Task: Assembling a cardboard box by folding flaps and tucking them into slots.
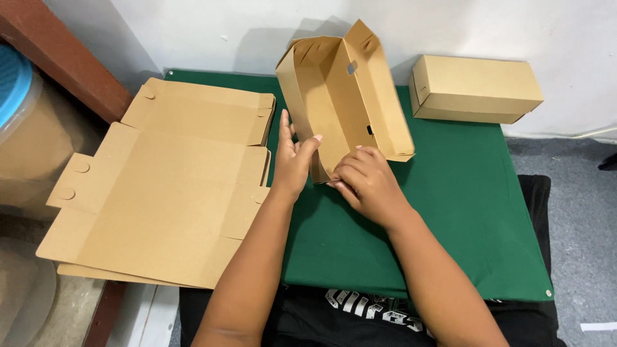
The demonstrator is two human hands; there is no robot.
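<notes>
Grip, left hand (292,157): we see it open and flat, palm against the near end of the half-folded box (344,96), thumb up along the wall — pressing, not clamped.
Grip, right hand (364,181): fingers curled together and pinching the lower corner flap of that same box, close beside the left hand.
Box position: it stands tilted on the green desk (463,212), open side toward us, far end lifted toward the wall; only the near end is steadied.
Side walls: one long panel leans outward and looks unlocked — we judge it could spring flat if the left palm eases off.
Corner flap: the pinch sits on a small edge; a hard push at an angle could crease or tear the cardboard rather than seat the tab.
Tipping: with the far end raised and both hands at one end, the box could roll sideways toward the finished box (475,88) at the desk's far right, though the two are well apart now.
Flat blanks (167,186): the stack overhangs the desk's left edge; a nudge from the left forearm, which lies just beside it, could slide the sheets off.
Slots: whether the tabs are lined up we cannot tell — the hands hide them.
</notes>
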